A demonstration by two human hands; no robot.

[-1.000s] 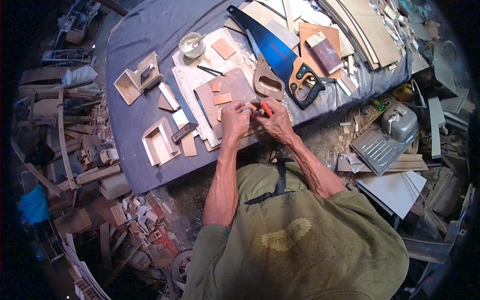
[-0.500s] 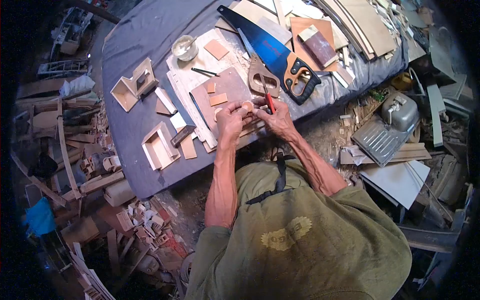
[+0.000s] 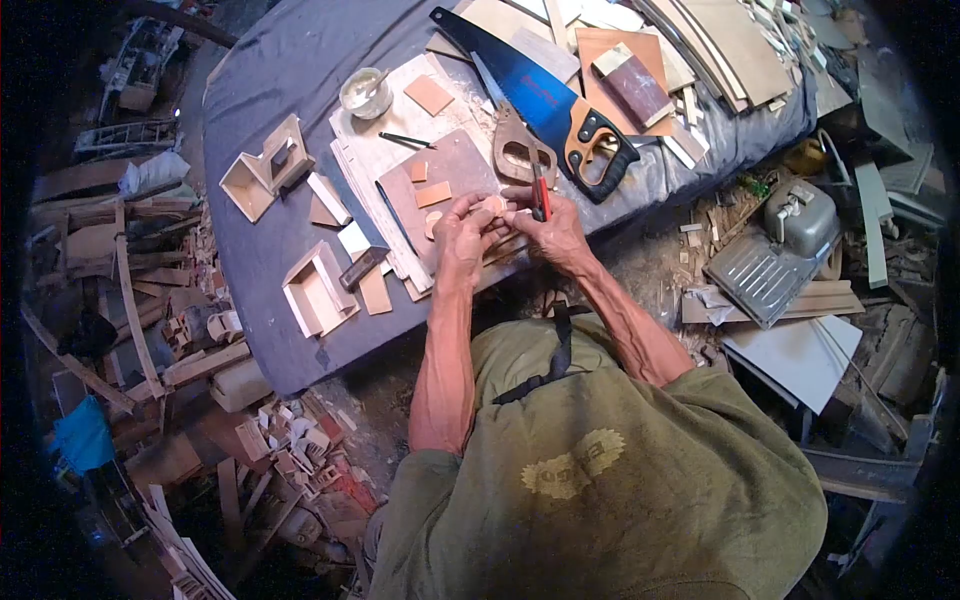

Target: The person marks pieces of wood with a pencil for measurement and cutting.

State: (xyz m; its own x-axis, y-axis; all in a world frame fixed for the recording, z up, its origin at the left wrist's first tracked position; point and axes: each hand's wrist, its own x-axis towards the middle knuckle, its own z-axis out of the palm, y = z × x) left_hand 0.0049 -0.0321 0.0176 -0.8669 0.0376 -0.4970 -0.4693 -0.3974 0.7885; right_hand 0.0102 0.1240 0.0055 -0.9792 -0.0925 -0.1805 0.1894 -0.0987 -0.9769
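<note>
My left hand [image 3: 463,236] is closed, pinching a small round wooden disc [image 3: 495,205] over the near edge of the work board. My right hand [image 3: 556,236] is wrapped around a red-handled knife [image 3: 542,198], its narrow end pointing away from me. The fingertips of both hands meet at the disc. Just left of my left hand lies another small round wooden piece [image 3: 432,222]. Two small orange-brown rectangles, one of them a wooden strip [image 3: 434,194], rest on the brown board [image 3: 462,160]. A dark pencil-like stick [image 3: 396,215] lies along that board's left side.
A blue-bladed handsaw [image 3: 530,85] lies beyond my right hand, beside a wooden saw handle [image 3: 513,160]. Further left are a jar of paste [image 3: 366,95], an open small wooden box [image 3: 270,170] and another box [image 3: 318,290]. Wood offcuts [image 3: 715,50] crowd the table's far right.
The red-handled knife has turned more upright in my right hand. Both hands stay together at the disc, with only a slight shift of the fingers.
</note>
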